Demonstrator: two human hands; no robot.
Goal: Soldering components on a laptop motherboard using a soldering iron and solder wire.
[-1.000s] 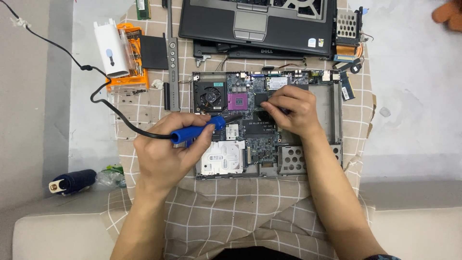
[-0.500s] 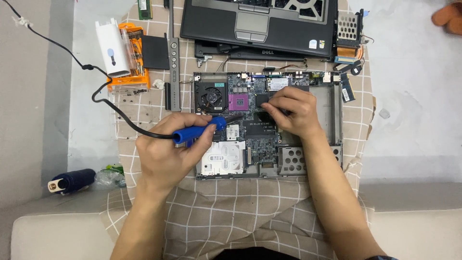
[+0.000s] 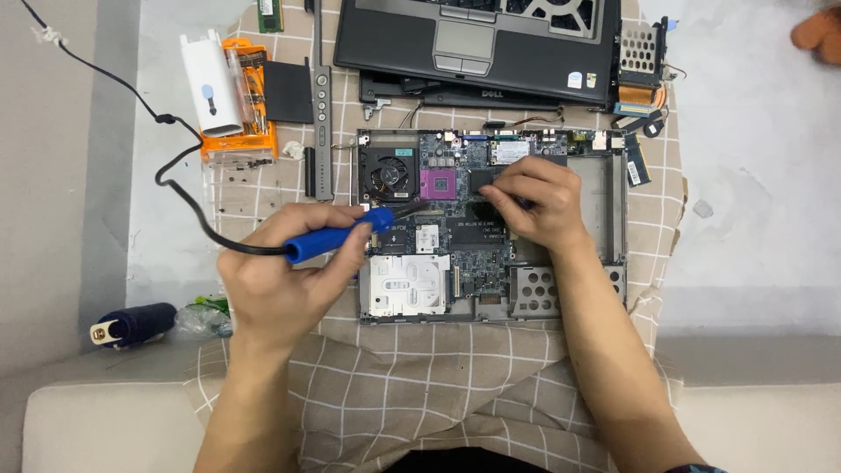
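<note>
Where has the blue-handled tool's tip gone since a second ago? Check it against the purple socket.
No. The blue-handled tool in the left hand keeps its tip just below and left of the purple socket.

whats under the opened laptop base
A beige checked cloth lies under the opened laptop base, showing on all sides. Whatever sits beneath the base itself is covered. The left hand with the blue-handled corded tool hides the cloth there.

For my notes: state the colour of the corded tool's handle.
Blue handle, gripped by the left hand; head view.
</note>
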